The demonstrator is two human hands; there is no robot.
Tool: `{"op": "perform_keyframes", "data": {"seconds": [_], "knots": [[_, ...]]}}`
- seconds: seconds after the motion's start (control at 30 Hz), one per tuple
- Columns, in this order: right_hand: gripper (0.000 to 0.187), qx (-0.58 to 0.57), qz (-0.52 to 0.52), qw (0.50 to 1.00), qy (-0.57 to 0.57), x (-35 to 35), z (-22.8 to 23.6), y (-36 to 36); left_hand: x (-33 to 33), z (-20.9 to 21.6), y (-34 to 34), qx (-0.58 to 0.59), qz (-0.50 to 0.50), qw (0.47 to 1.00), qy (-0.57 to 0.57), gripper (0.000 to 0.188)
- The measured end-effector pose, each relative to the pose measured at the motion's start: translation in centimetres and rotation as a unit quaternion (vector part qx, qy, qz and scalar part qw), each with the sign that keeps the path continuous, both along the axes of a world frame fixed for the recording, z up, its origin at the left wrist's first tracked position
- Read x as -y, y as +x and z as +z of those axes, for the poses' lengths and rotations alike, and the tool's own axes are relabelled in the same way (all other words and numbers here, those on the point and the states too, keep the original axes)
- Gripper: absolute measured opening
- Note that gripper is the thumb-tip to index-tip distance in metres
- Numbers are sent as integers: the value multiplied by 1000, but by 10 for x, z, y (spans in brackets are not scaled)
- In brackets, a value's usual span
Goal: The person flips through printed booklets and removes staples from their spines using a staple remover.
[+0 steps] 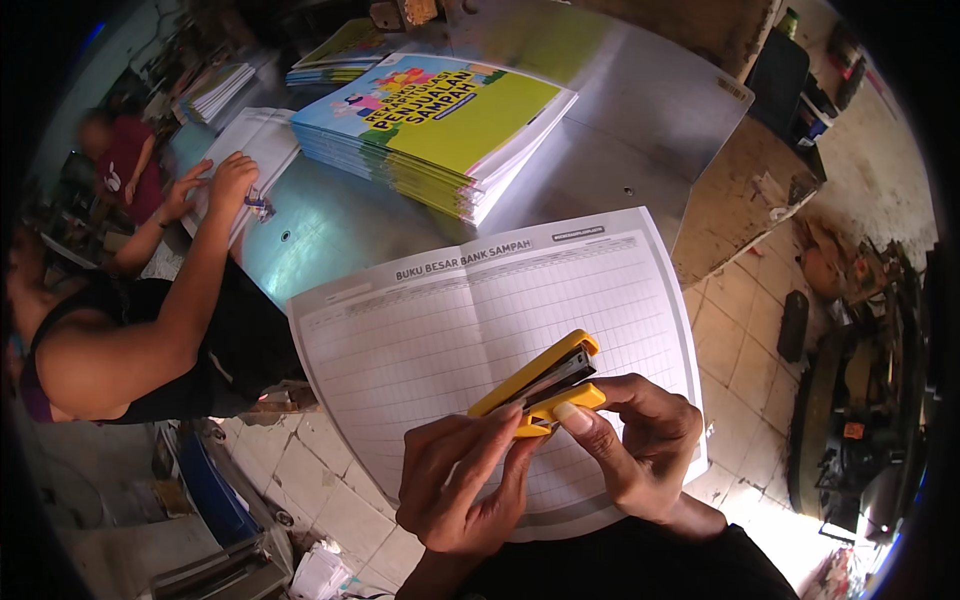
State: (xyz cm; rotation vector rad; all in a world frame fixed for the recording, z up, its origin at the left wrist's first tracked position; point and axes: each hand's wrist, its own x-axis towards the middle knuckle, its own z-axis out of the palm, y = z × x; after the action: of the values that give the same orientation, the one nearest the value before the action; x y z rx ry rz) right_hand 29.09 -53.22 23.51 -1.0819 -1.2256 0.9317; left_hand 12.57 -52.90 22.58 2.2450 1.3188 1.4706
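Note:
Both my hands hold a yellow stapler above an open printed sheet. My left hand grips its hinge end, fingers closed round it. At the other end, my right hand pinches the yellow base between thumb and fingers. The stapler's top arm is lifted away from the base, with the dark metal channel showing between them. Beneath lies a large white sheet with a grid table, creased down its middle; its far part rests on the metal table and its near edge reaches my body.
A tall stack of colourful booklets stands on the metal table, with smaller stacks behind. On the left a co-worker handles white sheets and a small stapler-like tool. Dark machinery stands at the right on the tiled floor.

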Motion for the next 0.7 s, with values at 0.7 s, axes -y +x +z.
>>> {"op": "perform_keyframes", "data": {"seconds": [0.7], "knots": [[12,-67,22,997,-31,5,-6,-2,-3,18,-6,-6,-55,992,-114,45]]}}
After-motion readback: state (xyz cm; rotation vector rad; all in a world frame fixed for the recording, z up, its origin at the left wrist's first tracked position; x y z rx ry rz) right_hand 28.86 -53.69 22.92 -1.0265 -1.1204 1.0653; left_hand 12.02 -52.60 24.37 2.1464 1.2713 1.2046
